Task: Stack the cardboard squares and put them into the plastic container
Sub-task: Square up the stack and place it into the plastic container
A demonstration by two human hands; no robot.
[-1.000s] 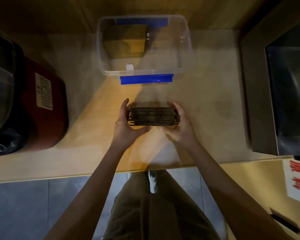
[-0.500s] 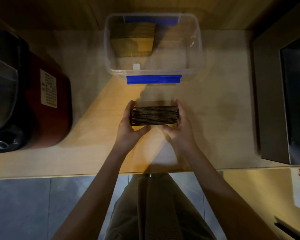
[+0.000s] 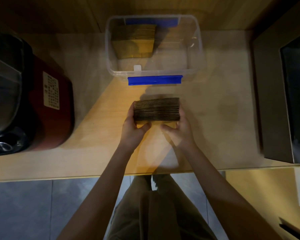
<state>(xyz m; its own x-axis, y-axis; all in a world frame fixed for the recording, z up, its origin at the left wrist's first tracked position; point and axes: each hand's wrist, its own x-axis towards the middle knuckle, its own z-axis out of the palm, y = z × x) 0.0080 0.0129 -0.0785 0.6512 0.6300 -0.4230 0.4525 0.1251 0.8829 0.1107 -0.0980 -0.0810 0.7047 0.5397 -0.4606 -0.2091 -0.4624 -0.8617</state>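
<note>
A thick stack of cardboard squares [image 3: 156, 109] is held on edge over the wooden table, its layered edges facing me. My left hand [image 3: 132, 129] grips its left end and my right hand [image 3: 179, 130] grips its right end, thumbs under the near face. Beyond it stands the clear plastic container [image 3: 198, 49] with blue handles. Inside, at the back left, lies another pile of cardboard squares [image 3: 134, 40].
A dark red appliance [image 3: 47, 108] with a clear lid fills the left of the table. A dark box-like unit [image 3: 275, 94] stands at the right. The table's front edge [image 3: 76, 178] runs just below my wrists, with grey floor tiles beneath.
Both hands have tightened on the stack and tipped it slightly, so its near face now shows under my thumbs. The stack looks squared up and more compact than before.
</note>
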